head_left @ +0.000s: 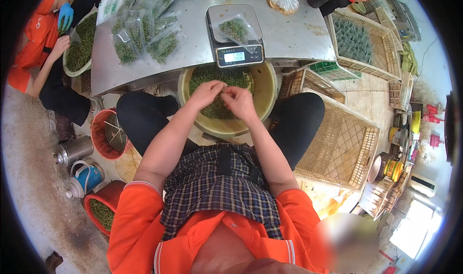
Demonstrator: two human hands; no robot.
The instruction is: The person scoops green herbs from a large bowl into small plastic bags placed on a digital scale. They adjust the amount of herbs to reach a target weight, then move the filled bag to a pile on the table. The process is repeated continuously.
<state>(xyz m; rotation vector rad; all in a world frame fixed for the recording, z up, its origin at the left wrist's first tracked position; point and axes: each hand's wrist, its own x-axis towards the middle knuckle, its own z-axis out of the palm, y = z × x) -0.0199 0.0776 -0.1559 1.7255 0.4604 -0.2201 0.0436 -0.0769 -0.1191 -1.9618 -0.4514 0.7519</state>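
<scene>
Green pods (217, 107) in basin (265, 93), under both fingers (223, 88)

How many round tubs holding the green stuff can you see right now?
3. A yellow basin under both hands, a pale basin at the co-worker's knees upper left, a red bucket lower left. Others may be hidden.

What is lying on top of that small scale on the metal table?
A clear plastic bag partly filled with small green pieces lies on the digital scale, covering much of its weighing plate. The lit display at the front stays uncovered. What is under the bag cannot be seen.
</scene>
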